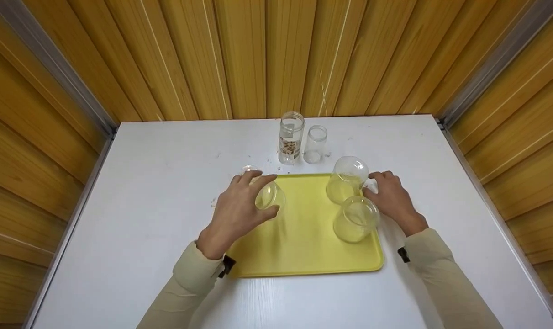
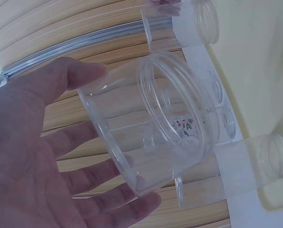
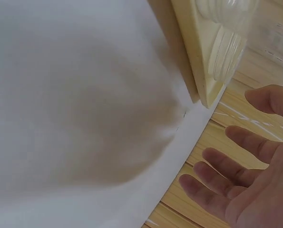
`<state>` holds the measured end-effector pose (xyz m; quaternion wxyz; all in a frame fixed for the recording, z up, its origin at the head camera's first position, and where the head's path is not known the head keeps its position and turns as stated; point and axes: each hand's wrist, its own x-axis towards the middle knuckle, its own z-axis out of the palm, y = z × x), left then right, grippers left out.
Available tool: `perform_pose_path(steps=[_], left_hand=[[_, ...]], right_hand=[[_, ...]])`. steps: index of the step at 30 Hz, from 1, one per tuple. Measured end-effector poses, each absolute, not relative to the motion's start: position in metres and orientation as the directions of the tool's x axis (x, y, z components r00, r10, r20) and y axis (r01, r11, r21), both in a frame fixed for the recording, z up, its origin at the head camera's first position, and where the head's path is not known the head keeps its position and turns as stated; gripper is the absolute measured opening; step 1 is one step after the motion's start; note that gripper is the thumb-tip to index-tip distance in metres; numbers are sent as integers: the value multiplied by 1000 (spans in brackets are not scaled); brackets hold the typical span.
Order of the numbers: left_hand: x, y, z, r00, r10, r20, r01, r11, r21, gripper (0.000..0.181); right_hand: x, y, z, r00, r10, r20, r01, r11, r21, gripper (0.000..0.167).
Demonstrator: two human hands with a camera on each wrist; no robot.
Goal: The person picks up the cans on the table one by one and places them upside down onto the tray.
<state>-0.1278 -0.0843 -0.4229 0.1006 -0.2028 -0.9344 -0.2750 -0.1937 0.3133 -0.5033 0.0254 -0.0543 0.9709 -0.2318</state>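
Observation:
In the head view, my left hand (image 1: 239,205) is at the left side of the yellow tray (image 1: 303,246), thumb and fingers around a clear jar (image 1: 268,195). The left wrist view shows this jar (image 2: 146,123) mouth down and tilted in the picture, with the hand (image 2: 41,142) pinching near its base. Two clear jars (image 1: 347,180) (image 1: 356,219) stand upside down at the tray's right side. Beside them is my right hand (image 1: 392,198); in the right wrist view its fingers (image 3: 212,183) are spread, holding nothing.
Behind the tray stand a tall jar with a patterned label (image 1: 290,144) and a smaller clear jar (image 1: 314,145). Another clear jar (image 2: 231,171) shows beyond the held one in the left wrist view. Wood-look panels (image 1: 244,59) enclose the white table (image 1: 134,219) at the back and sides.

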Motion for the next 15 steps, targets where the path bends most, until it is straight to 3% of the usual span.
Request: perform_pose_path(steps=[15], left_hand=[[-120, -83, -422, -901, 347, 259, 430, 786, 444, 59]], right_hand=[[-197, 315, -510, -986, -157, -49, -128, 919, -373, 47]])
